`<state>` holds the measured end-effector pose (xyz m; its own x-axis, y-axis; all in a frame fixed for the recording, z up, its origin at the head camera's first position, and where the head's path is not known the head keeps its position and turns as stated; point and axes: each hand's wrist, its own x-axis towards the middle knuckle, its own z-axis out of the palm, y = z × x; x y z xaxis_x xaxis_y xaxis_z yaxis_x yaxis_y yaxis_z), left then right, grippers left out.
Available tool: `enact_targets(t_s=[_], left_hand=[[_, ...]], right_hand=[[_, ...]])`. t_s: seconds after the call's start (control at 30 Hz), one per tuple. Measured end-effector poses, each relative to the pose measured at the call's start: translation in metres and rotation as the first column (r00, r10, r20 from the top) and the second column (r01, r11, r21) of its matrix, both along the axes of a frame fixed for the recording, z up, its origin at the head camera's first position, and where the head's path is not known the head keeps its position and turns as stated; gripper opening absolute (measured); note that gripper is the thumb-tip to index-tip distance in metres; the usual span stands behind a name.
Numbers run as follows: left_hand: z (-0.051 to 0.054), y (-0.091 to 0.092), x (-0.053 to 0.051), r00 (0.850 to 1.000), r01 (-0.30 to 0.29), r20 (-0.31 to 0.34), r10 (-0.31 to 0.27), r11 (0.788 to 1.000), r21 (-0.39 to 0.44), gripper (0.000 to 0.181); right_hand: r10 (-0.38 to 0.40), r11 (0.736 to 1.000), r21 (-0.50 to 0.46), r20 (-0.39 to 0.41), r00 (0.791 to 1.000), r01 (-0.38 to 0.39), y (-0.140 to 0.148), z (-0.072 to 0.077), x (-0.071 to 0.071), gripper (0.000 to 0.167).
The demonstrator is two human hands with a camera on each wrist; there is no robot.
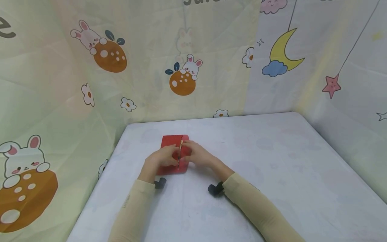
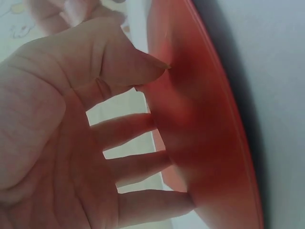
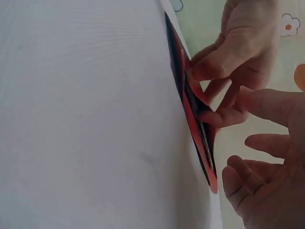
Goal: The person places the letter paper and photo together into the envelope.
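A flat red envelope [image 1: 172,139] lies toward the left of the white table, with a rounded flap along its right side. My left hand [image 1: 163,157] is over its middle and pinches the edge of the opening. In the left wrist view, the thumb of the left hand [image 2: 62,119] presses the bowed red surface [image 2: 205,133], and the other fingertips reach the edge. Dark layers show inside the parted envelope [image 3: 189,102] in the right wrist view. My right hand [image 1: 198,154] is above the flap; there, the right hand [image 3: 271,157] has loosely bent fingers apart from the envelope.
The white table [image 1: 257,151] extends right of the envelope and toward the front. Patterned cloth walls [image 1: 145,84] with bunnies and flowers rise at the back and both sides. Black wrist-worn pieces [image 1: 215,189] hang beneath both forearms.
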<state>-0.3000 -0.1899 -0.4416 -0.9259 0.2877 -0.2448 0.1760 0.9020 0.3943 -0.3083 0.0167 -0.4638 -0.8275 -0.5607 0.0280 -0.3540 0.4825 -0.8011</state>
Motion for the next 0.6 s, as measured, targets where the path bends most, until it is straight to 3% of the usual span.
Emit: enact_targets(t_s=[0.3,0.43,0.6], left_hand=[[0.0,0.008,0.005,0.999,-0.03,-0.02,0.029,0.998,-0.055,0.063],[-0.001,0.011,0.005,0.998,-0.037,-0.053,0.031,0.992,-0.116,0.076],[-0.001,0.014,0.001,0.989,0.039,-0.136,-0.06,0.988,-0.148,0.07]], right_hand=[[-0.051,0.998,-0.03,0.031,0.998,0.052,0.012,0.003,-0.005,0.072],[-0.097,0.995,-0.026,0.037,0.995,0.098,0.019,0.007,-0.008,0.071],[-0.14,0.99,-0.009,0.029,0.99,0.14,0.028,0.011,-0.012,0.072]])
